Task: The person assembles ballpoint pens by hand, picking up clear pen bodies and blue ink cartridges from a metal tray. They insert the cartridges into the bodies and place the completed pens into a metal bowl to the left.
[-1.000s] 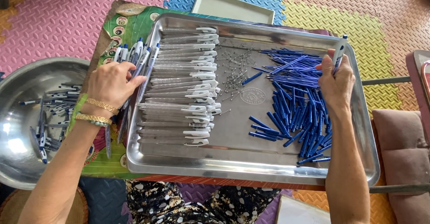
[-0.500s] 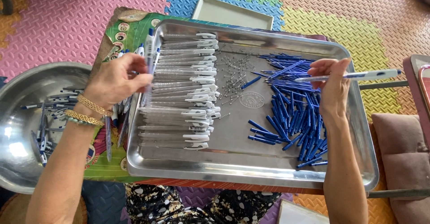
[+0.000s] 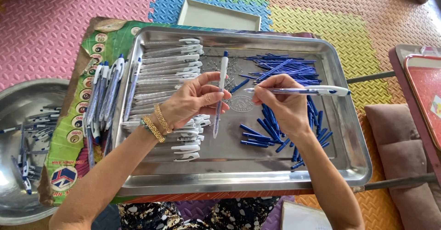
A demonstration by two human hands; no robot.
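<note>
While both hands work mid-frame over the steel tray, left hand has fingers pinched shut on one clear pen barrel, held upright, blue tip up. Right hand fingers closed on a second pen, held level, white clip end pointing right. Two pens in hand total.

Tray: row of clear barrels with white clips stacked along left side, too many to count; loose blue refills piled on right; small springs at centre top. Finished pens lie on printed cardboard left of tray. One round metal bowl far left, a few pens inside.

Floor: coloured foam mats; one flat pale tray at top; brown cushion and red tabletop at right edge.
</note>
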